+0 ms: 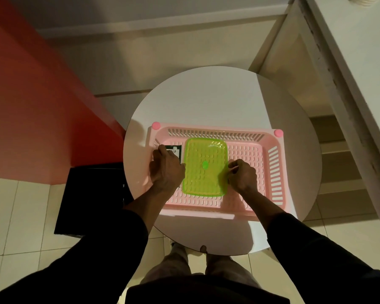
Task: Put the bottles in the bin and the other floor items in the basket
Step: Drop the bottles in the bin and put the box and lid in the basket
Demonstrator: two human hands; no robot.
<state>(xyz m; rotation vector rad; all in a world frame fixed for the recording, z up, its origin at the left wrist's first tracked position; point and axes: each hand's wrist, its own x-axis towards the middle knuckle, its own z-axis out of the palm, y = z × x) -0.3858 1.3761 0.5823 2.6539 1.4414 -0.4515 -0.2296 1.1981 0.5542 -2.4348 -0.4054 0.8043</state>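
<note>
Left hand (166, 168) gripping black packet (175, 150); right hand (242, 174) green tray (204, 172); inside slotted pink basket (277, 172)

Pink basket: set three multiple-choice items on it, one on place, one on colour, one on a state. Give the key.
1. The pink basket stands on: A the floor; B the round white table; C a shelf.
2. The tray inside it is: A blue; B black; C green.
3. That tray: A lies flat on the basket's floor; B stands on edge; C hangs over the rim.

Key: B, the tabletop shows all round the basket. C, it is bright translucent green. A, it lies level within the walls.
</note>
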